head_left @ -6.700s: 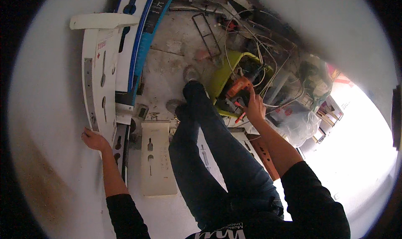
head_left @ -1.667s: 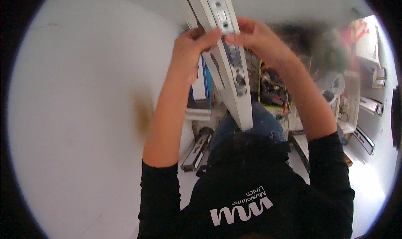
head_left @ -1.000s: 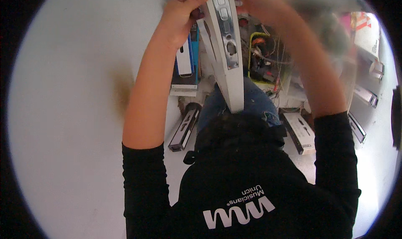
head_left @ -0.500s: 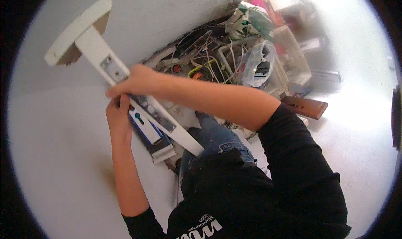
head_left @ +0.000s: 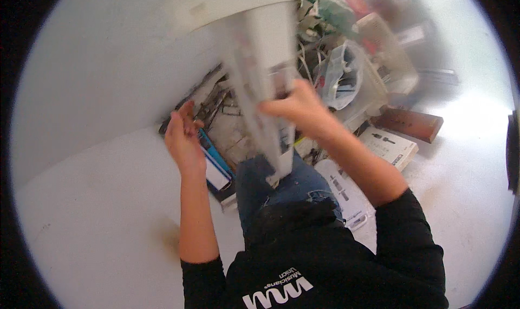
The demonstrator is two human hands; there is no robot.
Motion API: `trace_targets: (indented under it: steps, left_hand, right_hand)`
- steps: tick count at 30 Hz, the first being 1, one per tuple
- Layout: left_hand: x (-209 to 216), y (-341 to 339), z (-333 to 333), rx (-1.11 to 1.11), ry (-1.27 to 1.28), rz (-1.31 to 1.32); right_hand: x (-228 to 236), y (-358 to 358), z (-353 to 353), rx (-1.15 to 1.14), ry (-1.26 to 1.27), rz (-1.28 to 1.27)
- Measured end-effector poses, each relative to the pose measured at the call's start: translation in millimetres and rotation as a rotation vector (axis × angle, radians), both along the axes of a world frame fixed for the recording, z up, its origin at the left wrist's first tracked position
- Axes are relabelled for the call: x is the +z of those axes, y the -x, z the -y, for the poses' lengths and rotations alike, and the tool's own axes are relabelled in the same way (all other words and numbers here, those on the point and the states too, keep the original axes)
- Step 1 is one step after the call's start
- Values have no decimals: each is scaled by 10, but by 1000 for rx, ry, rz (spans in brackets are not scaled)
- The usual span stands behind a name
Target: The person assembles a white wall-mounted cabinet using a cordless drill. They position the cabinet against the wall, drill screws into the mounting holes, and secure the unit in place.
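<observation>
A long white T-shaped piece [head_left: 272, 35], with a broad crosspiece at its far end, stands up before me and is blurred by motion. My right hand [head_left: 297, 107] grips its shaft about halfway along, at a recessed section with grey parts. The near end of the shaft is over my jeans. To the left of the shaft, apart from it, is my left hand [head_left: 184, 138], empty, with its fingers loosely curled and spread. Just below and beside that hand lies a blue and white box [head_left: 215, 172].
A white wall [head_left: 108, 65] rises at left. Far right of the shaft are a clear plastic bag [head_left: 346, 76], a pale crate [head_left: 374, 103] and a green and white bag [head_left: 333, 12]. A brown box [head_left: 414, 124], a white box [head_left: 390, 146] and a flat package [head_left: 341, 190] lie at right.
The white T-shaped piece has swung from the left to the middle and upright, carried by my right hand. My left hand has come off it. My view has shifted a little.
</observation>
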State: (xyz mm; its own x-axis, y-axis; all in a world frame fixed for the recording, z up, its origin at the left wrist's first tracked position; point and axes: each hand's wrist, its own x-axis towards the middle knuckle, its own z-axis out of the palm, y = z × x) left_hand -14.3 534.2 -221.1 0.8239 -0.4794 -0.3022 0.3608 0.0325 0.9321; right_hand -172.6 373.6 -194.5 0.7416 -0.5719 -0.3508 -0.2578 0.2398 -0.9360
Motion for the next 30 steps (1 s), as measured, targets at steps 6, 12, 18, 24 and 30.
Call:
trace_targets:
  steps: [6, 12, 18, 24, 30]
  left_hand:
    - [-942, -183, -171, -110, 31, -732]
    - [-1742, 30, 261, -249, -116, -1023]
    - [-2469, 98, 804, -256, -303, -1117]
    - [-2961, 454, 2126, -419, -256, -1011]
    - [-3889, 461, 3784, -405, -169, -834]
  right_hand:
    - [136, 655, 194, -445, -8, -163]
    - [-52, 1617, 77, -876, -22, -221]
    - [-190, 1853, -641, -1111, -76, -327]
    - [-310, 1969, -1407, -1236, -278, -440]
    - [-714, 1933, -1899, -1321, -508, -555]
